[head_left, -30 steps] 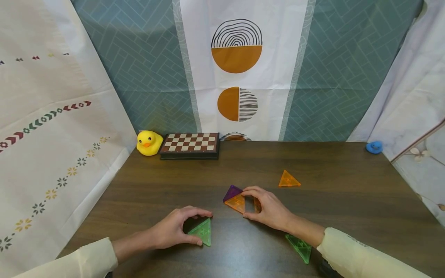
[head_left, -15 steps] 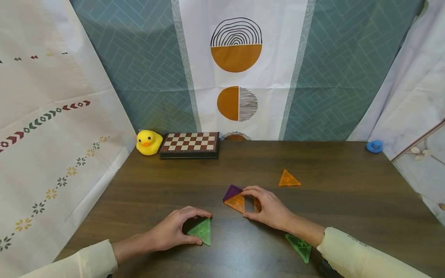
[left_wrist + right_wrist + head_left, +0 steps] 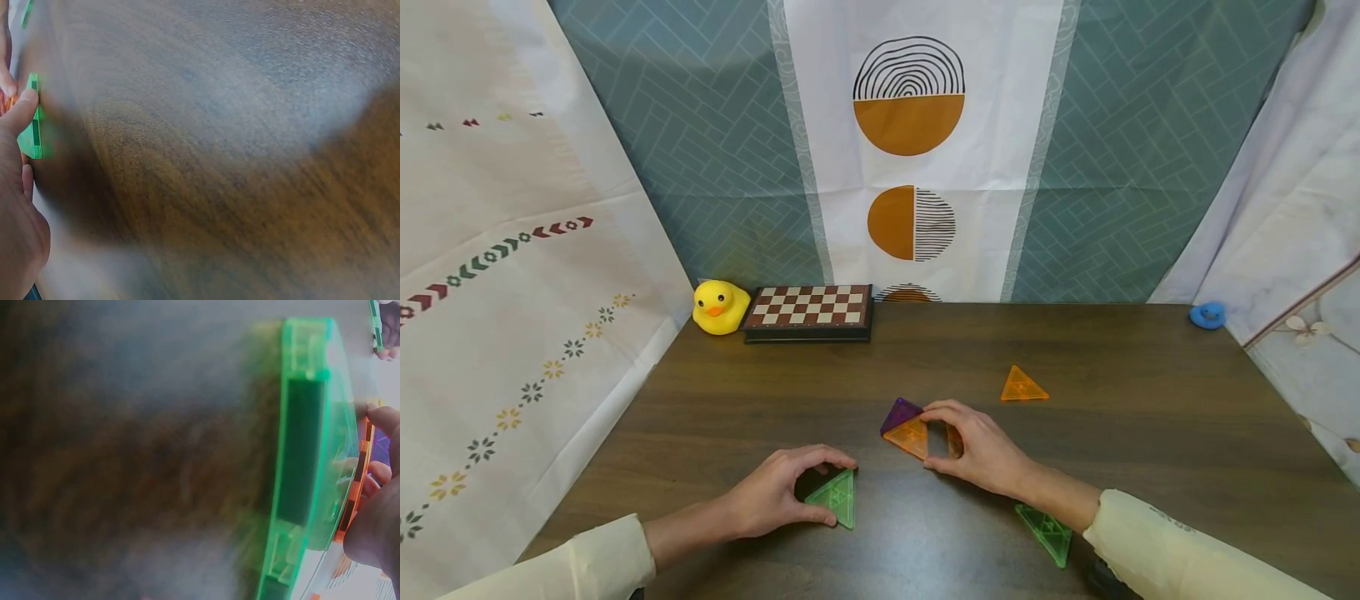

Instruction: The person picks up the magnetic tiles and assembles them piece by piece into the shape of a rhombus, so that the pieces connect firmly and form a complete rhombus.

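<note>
In the head view my left hand is around a translucent green triangular magnetic tile, thumb at its near corner and a fingertip at the far one. The left wrist view shows the thumb on the green tile's edge. Farther right, my right hand holds an orange triangular magnetic tile with thumb and fingertip at its right corners. A purple triangular tile adjoins that tile's upper left edge. More orange shows beneath the right palm, mostly hidden. A second green triangular tile lies below the right forearm.
A lone orange triangular tile lies beyond the right hand. Along the back of the wooden table stand a yellow duck and a checkered board box. At the far right corner sits a small blue duck.
</note>
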A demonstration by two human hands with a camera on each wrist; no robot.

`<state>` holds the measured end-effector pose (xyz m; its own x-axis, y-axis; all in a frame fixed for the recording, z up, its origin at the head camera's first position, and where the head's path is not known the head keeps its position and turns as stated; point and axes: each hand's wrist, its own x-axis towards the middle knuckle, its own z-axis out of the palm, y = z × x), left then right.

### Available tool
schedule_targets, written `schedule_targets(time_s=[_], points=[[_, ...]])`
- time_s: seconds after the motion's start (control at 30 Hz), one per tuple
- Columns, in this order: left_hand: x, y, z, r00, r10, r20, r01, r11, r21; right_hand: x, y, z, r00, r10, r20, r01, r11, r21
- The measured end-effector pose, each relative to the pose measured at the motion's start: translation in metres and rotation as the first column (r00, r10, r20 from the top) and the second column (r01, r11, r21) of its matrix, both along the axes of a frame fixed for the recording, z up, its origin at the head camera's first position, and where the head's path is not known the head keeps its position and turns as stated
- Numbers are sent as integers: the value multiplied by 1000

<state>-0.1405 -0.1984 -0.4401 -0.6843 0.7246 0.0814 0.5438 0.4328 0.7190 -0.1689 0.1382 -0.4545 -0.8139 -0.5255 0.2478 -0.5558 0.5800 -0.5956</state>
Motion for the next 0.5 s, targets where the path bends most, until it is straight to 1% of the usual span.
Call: schedule_targets(time_s=[0.1, 0.23, 0.37, 0.5], points=[[-1, 1, 0, 1000, -1, 28, 1, 1000, 18, 0, 0, 1, 1000, 0, -2, 0, 1000, 0], [-3, 1, 0, 999, -8, 45, 6, 1000, 27, 0, 0, 1, 1000, -2, -1, 2, 1000, 2], [-4, 0, -1, 999, 2, 54, -2, 1000, 8, 0, 0, 1, 1000, -4, 3, 4, 1000, 4], [-5, 0, 0, 996, 24, 81, -22, 1000, -22, 0, 0, 1, 1000, -4, 1, 4, 1000, 8]])
